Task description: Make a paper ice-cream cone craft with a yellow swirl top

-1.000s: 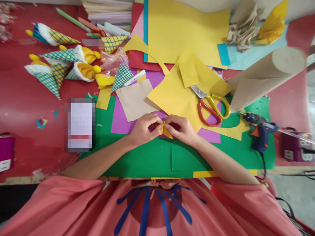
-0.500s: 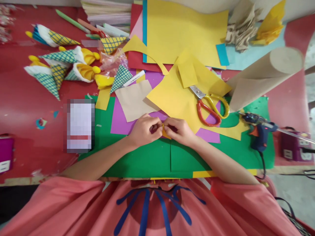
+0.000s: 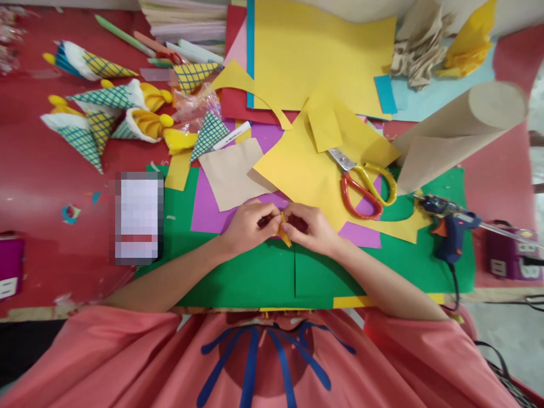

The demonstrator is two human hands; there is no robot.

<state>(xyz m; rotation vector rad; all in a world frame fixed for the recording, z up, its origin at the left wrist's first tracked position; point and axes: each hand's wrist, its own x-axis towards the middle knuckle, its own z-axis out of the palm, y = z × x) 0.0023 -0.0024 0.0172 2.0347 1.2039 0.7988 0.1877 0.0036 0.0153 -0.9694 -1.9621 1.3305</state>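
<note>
We pinch a small folded yellow paper piece (image 3: 284, 229) between left hand (image 3: 249, 226) and right hand (image 3: 310, 228), fingertips together, over the green paper sheet (image 3: 255, 277). Red-and-yellow-handled scissors (image 3: 361, 181) lie beyond the sheet's far edge; blue glue gun (image 3: 448, 226) at its right edge.

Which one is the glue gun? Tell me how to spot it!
Find the big green sheet under the hands, then go to its right edge, below the brown paper roll. The glue gun lies there: dark blue with an orange trigger and a black cord, unlike the red-and-yellow scissors nearby.
</note>
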